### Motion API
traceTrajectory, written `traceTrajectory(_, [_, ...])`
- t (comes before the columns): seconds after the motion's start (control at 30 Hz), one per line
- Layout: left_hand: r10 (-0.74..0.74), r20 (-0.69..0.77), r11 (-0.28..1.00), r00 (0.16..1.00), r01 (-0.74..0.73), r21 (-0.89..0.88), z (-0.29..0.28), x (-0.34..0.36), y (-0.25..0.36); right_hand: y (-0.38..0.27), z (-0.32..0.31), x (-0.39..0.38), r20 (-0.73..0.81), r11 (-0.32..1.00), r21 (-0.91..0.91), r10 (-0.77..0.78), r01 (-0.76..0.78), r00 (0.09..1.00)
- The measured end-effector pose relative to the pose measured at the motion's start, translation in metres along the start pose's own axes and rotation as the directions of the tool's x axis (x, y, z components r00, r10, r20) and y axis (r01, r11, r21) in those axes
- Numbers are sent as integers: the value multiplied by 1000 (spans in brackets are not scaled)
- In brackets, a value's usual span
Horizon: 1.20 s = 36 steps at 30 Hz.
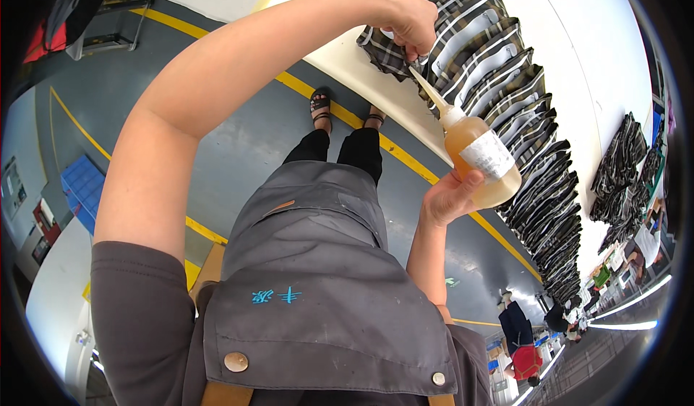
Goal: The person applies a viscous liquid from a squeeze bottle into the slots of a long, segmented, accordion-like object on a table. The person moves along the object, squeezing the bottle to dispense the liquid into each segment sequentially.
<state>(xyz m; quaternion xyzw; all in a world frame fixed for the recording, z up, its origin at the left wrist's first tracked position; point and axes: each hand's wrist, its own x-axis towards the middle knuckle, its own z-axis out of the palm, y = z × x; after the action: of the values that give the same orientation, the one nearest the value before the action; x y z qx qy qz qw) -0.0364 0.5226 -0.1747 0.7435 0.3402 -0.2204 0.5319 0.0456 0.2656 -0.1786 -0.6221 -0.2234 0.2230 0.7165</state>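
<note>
In my right hand [452, 200] is a squeeze bottle [473, 146] of amber liquid, with a pale label and a long thin nozzle. The fingers wrap its lower side, and the bottle tilts so its nozzle points up and left. My left hand [413, 26] is closed above the near end of a long row of plaid fabric pieces [499, 66], its fingertips pinched just by the nozzle's tip. Whatever lies between those fingertips is hidden. The overlapping pieces, dark checked with white-grey patches, run along the table edge.
The row lies on a long pale table [571, 66]. More plaid fabric [622, 164] is heaped across it. A blue crate [83, 189] stands at the left, near a white surface [54, 297]. Yellow lines mark the grey floor [238, 146]. A person in red [526, 361] is farther off.
</note>
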Motion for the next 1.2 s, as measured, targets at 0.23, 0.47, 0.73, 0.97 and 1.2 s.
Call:
traceTrajectory(0.23, [5, -19, 1000, 1000, -5, -5, 2, 0, 0, -1, 2, 0, -1, 1000, 2, -24, 24, 1000])
traceTrajectory(0.47, [-10, -48, 1000, 999, 11, 20, 2, -2, 0, 9, -3, -3, 58, 997, -30, -71, 73, 996])
traceTrajectory(0.73, [-1, 0, 1000, 1000, 1, -24, -2, -11, 1, 10, -5, -7, 190, 947, 123, 273, -298, 943])
traceTrajectory(0.97, [27, 25, 996, 999, -25, -83, -3, -14, -13, -6, -2, 18, 5, 857, 337, 411, -389, 912])
traceTrajectory(1.2, [99, 55, 992, 994, -94, -88, -3, -17, -15, -16, -4, 38, 112, 706, 571, 440, -420, 891])
